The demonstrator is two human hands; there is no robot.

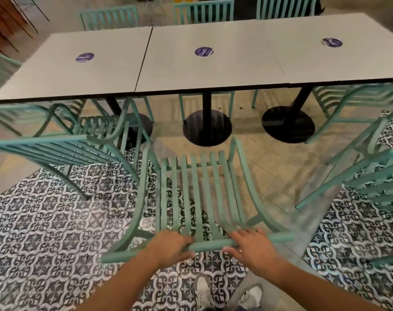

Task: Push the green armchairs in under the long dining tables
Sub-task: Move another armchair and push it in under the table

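Now the left hand (171, 245) and right hand (254, 245) are gripping the green armchair's top rail (210, 245), with the long table (191, 70) well ahead, and an uneven push could be swinging it into the neighbouring armchair (63, 147).

Illumination is even, moderately bright indoor light from overhead, with soft sheen on the grey tabletop (204, 70) and faint reflections on the black pedestal bases (207, 127); shadows beneath the chairs are weak and diffuse. Wide-angle distortion bows the table edge and bends the chair frames toward the picture borders. Motion blur softens the whole frame, most visibly on the left armchair (56, 149) slats, the far chair backs (108, 17) and the fingertips (242, 233), while the patterned floor tiles (45, 232) remain fairly legible.
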